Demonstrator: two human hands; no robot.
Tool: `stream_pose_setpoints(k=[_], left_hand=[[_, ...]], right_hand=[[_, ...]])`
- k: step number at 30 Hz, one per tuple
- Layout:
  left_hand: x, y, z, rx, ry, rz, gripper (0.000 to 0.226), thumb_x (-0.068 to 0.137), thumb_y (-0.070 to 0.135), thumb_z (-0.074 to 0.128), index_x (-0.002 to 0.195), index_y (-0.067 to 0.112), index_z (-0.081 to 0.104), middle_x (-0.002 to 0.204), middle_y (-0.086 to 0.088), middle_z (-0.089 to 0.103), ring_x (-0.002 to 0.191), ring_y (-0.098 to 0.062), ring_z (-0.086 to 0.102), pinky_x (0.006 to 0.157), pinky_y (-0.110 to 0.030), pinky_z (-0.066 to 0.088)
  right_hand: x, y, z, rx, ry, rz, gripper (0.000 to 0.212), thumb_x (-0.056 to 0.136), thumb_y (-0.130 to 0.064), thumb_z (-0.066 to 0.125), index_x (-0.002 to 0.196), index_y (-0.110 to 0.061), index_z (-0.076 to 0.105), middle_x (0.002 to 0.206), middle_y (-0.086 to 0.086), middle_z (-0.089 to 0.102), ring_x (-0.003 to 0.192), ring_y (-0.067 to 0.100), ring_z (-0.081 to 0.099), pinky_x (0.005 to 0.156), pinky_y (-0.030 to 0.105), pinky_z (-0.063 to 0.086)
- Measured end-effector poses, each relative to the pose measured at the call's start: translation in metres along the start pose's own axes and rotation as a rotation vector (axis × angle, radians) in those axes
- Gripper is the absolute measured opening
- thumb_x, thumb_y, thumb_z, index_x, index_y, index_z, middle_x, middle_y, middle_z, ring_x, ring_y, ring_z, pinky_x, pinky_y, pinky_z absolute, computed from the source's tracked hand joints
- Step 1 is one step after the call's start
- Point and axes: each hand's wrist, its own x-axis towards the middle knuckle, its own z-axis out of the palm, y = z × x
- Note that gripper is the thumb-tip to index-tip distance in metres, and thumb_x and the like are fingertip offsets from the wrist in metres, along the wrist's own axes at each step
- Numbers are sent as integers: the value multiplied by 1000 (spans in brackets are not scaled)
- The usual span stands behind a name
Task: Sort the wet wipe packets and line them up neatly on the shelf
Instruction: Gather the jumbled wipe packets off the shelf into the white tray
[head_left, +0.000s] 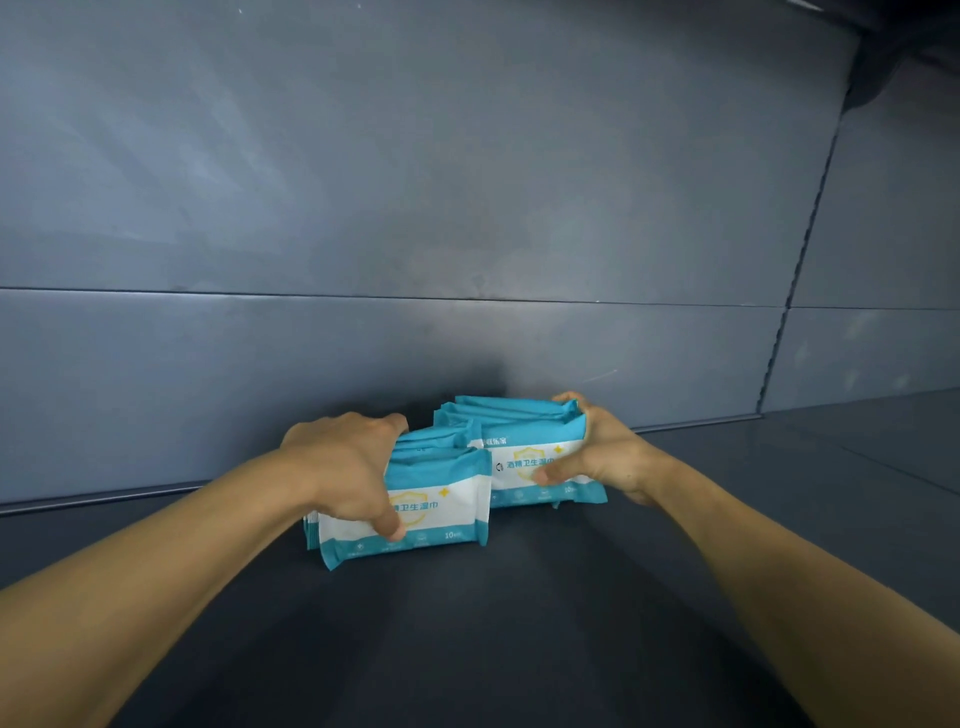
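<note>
Two upright stacks of blue-and-white wet wipe packets stand side by side on the dark shelf (467, 623). My left hand (348, 467) grips the left stack (447, 514), thumb on its front face and fingers curled over its top and back. My right hand (602, 452) grips the right stack (524, 447) the same way, thumb on the printed front, fingers over the top right corner. The right stack stands a little further back than the left one, and the two touch in the middle. Packets behind the front ones are mostly hidden.
The grey back panel (415, 338) of the shelf rises just behind the packets. A vertical seam (779, 338) divides the panel at the right. Bare dark shelf surface lies to both sides and in front.
</note>
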Motion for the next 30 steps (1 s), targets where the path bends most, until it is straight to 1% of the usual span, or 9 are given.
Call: stream_pose_setpoints(k=[5,9,12,16,20,22,25,28,30], left_hand=[[-1,3,3,3,58,7,78,53,74,71,113,33,43,107,16,59,99,-15,57,70,-28,40],[-2,2,3,3,90,20,76,53,72,72,111,32,45,104,15,59,95,-15,56,67,-28,38],[-4,3,4,4,114,19,74,54,71,72,109,32,46,100,14,58,90,-15,54,66,-28,37],[-7,2,6,8,145,19,72,54,71,73,108,32,47,95,14,56,88,-15,54,65,-28,37],[-9,-2,6,5,148,27,72,53,72,72,108,32,47,98,14,58,91,-15,56,65,-28,37],[-11,-6,6,3,133,29,71,53,72,72,106,32,47,99,14,59,92,-16,56,65,-28,38],[-13,-9,5,8,121,33,70,54,71,72,105,32,46,96,15,57,88,-14,54,64,-28,38],[-12,-9,6,6,127,37,68,54,71,72,103,33,46,94,16,57,87,-13,53,63,-28,36],[-12,-10,6,1,143,36,65,53,70,73,100,33,46,93,16,57,86,-13,54,62,-28,36]], right_hand=[[-7,-13,7,-44,45,-43,62,60,4,84,111,-19,57,104,3,64,81,11,67,72,20,53],[-10,-24,9,-348,98,11,55,56,-9,89,100,-22,58,104,-2,62,85,15,63,84,30,52],[-17,-41,10,-491,17,88,63,60,-10,87,111,-25,54,108,-10,56,99,16,59,91,31,49],[-23,-51,8,-451,-52,185,65,69,-28,83,125,-25,52,120,-7,55,111,14,54,101,29,41],[-21,-51,9,-423,62,155,38,75,-18,78,109,-16,61,113,5,64,105,20,61,94,30,48],[-21,-54,13,-517,42,144,47,72,-18,80,113,-16,56,113,2,62,107,22,60,97,34,47],[-22,-54,33,-830,-15,162,74,63,-36,85,123,-21,44,115,-4,57,105,20,57,94,37,47],[-20,-52,48,-1113,75,121,77,61,-51,81,121,-23,41,107,-3,57,99,24,57,75,35,46],[-21,-53,51,-1152,143,88,73,63,-54,79,120,-24,42,102,-2,56,96,25,57,71,33,42]])
